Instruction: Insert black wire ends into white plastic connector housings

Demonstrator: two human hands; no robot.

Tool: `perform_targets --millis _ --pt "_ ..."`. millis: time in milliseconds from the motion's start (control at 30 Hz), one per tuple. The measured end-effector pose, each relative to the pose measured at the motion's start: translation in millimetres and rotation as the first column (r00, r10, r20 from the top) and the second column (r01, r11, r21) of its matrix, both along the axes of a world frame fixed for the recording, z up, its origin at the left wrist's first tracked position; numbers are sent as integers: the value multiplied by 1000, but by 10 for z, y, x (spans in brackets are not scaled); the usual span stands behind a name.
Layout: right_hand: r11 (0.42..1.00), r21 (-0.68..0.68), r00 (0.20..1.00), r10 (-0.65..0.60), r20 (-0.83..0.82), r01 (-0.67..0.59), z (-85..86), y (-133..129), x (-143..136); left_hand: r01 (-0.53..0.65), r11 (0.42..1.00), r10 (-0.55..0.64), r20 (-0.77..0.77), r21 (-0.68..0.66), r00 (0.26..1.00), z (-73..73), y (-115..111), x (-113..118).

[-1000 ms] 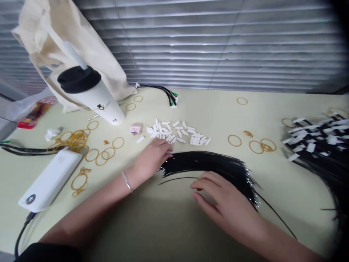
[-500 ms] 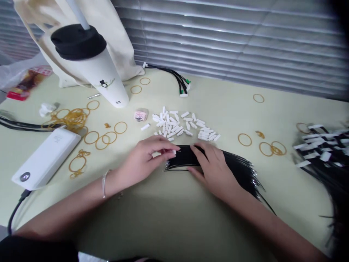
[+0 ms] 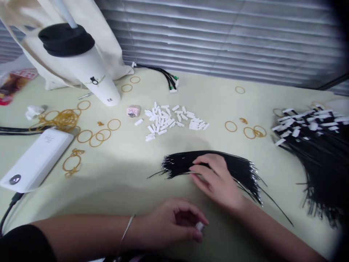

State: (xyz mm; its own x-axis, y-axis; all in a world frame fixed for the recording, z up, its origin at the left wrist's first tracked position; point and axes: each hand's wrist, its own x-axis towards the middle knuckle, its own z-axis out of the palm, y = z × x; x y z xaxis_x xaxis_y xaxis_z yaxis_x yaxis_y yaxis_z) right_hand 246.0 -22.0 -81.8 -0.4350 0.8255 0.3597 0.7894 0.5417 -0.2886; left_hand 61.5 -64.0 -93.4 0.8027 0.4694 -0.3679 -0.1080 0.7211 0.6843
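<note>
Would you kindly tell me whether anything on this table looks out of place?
A few black wires stray past the ends of the bundle, out of line with the rest; one white piece lies apart from the pile.

Ahead of you, grey slatted blinds (image 3: 185,40) hung behind the pale greenish tabletop (image 3: 207,85), whose surface lay in shadow on the side nearest you.

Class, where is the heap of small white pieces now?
In the head view, the heap lies near the centre, just right of the pink block and beyond the black wires by the right hand.
</note>
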Motion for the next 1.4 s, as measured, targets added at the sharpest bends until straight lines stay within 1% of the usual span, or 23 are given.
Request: perform_targets --millis 100,200,267,333,400,467,533,567,700,767,933,1067,1133,1167,1233,1300,1400 --pt "996 -62 998 63 27 -61 26 -24 -146 -35 993 35 2 108 999 -4 51 -50" --pt "997 -50 998 65 23 -64 -54 -49 -219 -65 973 80 -58 222 995 -33 75 -94" --pt "998 -26 998 65 7 -64 -123 -45 -220 -79 971 97 -72 225 993 -52 71 -114" --pt "997 -18 997 71 -1 -71 -171 -25 -210 -120 962 141 -71 246 987 -52 59 -129" --pt "997 -32 997 76 1 -75 -189 -1 -211 -116 926 174 -133 360 976 -32 45 -137" --pt "995 -54 997 79 3 -79 -182 11 -231 -53 867 154 -166 496 974 -5 34 -139" --pt "993 -78 996 87 4 -86 -161 13 -268 5 819 121 -182 574 976 15 26 -134" --pt "992 -90 996 89 6 -88 -149 13 -288 27 804 110 -193 594 975 21 24 -130" --pt "988 -138 997 69 18 -66 -98 52 -348 81 795 82 -239 601 968 35 45 -127" --pt "985 -162 998 63 21 -59 -74 92 -355 100 806 58 -245 584 968 39 69 -141" --pt "982 -179 998 57 19 -53 -49 158 -333 90 829 41 -222 551 974 -7 101 -181" --pt "982 -172 996 81 34 -74 -73 139 -339 74 807 40 -179 586 983 -61 114 -180" --pt "985 -157 996 77 47 -69 -114 117 -349 51 785 53 -149 617 987 -62 132 -180" --pt "987 -146 996 69 50 -61 -141 107 -352 39 785 61 -140 618 988 -53 142 -184" --pt "992 -117 998 48 39 -43 -195 87 -349 20 812 86 -153 583 984 -23 153 -204" --pt "996 -91 1000 25 4 -25 -220 67 -331 14 852 100 -190 524 977 8 147 -239" --pt "998 -68 998 0 -56 -4 -151 15 -283 -36 873 137 -174 487 975 16 124 -301"
